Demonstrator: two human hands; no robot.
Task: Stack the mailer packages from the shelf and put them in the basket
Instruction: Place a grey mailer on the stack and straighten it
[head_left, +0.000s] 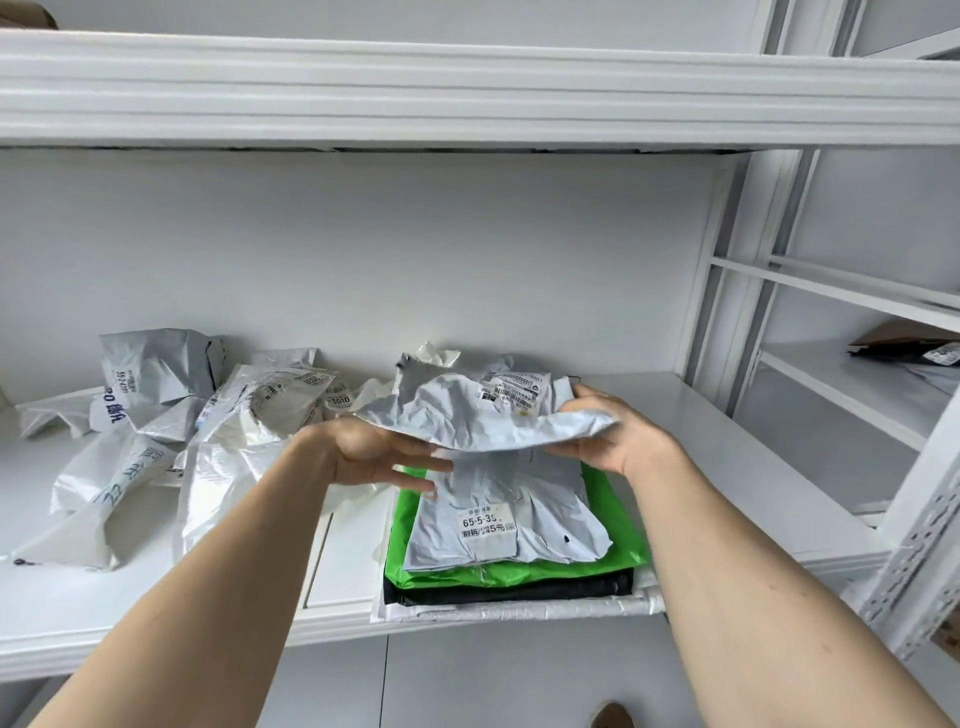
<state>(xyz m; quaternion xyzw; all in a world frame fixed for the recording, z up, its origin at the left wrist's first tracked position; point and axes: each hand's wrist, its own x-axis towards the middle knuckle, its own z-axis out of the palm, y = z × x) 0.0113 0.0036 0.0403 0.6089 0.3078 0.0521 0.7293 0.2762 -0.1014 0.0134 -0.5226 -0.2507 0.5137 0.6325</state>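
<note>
Both hands, left hand (363, 452) and right hand (613, 431), are pinching the side edges of a crumpled pale-grey plastic mailer (483, 415), holding it just above the stack of mailers (514, 551) on the white metal shelf (727, 467). It is sagging, so it looks light, soft and slippery; gripping both edges seems best.

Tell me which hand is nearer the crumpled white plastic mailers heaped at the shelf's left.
Left. The left hand is just right of the crumpled white plastic mailers; the right hand is beyond the stack's far side.
</note>
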